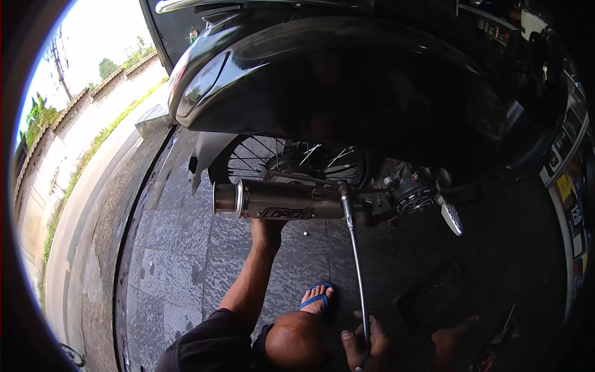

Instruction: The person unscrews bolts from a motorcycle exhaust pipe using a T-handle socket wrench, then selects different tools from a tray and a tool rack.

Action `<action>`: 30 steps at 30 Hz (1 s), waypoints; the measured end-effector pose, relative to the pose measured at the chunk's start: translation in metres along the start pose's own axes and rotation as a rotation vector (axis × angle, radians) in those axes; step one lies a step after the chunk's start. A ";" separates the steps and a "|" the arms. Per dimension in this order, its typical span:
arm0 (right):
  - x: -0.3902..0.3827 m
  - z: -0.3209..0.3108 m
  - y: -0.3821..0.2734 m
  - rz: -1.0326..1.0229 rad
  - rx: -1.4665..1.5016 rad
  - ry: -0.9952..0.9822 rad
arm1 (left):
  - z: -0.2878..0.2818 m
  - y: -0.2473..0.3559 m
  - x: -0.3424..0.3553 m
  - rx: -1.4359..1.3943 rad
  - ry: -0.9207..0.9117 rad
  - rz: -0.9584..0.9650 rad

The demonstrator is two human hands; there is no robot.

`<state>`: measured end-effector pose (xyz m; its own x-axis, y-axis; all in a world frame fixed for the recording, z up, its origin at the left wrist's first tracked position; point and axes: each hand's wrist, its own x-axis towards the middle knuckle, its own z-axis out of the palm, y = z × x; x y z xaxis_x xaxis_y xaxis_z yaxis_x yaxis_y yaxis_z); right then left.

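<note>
My left hand (267,230) grips the silver exhaust muffler (279,193) from below, its fingers mostly hidden behind it. My right hand (363,344), low at the centre right, is closed on the handle of a long chrome wrench (354,248). The wrench's head sits at a fastening near the muffler's right end, below the rear body of a black motorcycle (341,80). A spoked rear wheel (251,155) shows behind the muffler.
A foot rest (451,214) juts out at the right. Grey tiles (167,260) lie under my sandalled foot. Dim tools (496,347) lie low right, and a stocked shelf (573,235) stands far right. A sunlit pavement and wall (68,136) are outside at left.
</note>
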<state>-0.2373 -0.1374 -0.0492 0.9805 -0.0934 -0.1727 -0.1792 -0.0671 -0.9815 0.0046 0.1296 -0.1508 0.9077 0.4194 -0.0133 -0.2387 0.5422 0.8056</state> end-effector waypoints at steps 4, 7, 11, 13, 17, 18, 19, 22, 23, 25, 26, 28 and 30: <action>0.006 -0.012 0.011 0.049 -0.027 -0.046 | 0.018 0.041 -0.121 1.000 -0.307 0.086; 0.009 -0.009 0.013 -0.125 0.183 -0.089 | 0.104 0.112 -0.123 1.291 -0.937 0.828; 0.012 -0.011 0.019 -0.339 -0.016 0.023 | 0.169 0.120 -0.027 1.571 -1.250 1.123; 0.009 -0.007 0.001 -0.205 0.082 0.051 | 0.186 0.108 -0.002 1.759 -1.300 0.774; 0.004 -0.007 0.001 -0.201 0.055 0.125 | 0.207 0.096 0.017 1.966 -1.408 0.326; 0.004 -0.009 -0.002 -0.208 0.039 0.121 | 0.210 0.093 0.017 1.972 -1.415 0.322; 0.004 -0.009 -0.003 -0.213 0.023 0.112 | 0.210 0.091 0.018 2.003 -1.444 0.267; 0.007 -0.004 0.014 -0.203 0.148 0.211 | 0.223 0.086 0.019 1.999 -1.427 0.124; 0.009 0.000 0.019 -0.209 0.164 0.203 | 0.220 0.086 0.024 1.957 -1.360 0.030; 0.012 0.004 0.029 -0.400 -0.055 0.274 | 0.204 0.077 0.045 1.849 -1.337 -0.040; 0.014 0.006 0.034 -0.397 -0.040 0.270 | 0.198 0.079 0.047 1.732 -1.299 -0.115; 0.018 0.008 0.042 -0.443 0.030 0.327 | 0.199 0.078 0.044 1.777 -1.279 -0.063; 0.019 0.006 0.031 -0.454 0.194 0.345 | 0.206 0.079 0.039 1.819 -1.248 -0.018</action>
<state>-0.2237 -0.1351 -0.0834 0.8671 -0.4172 0.2722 0.3012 0.0039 -0.9536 0.0924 0.0385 0.0345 0.7771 -0.5249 -0.3472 -0.4175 -0.8428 0.3396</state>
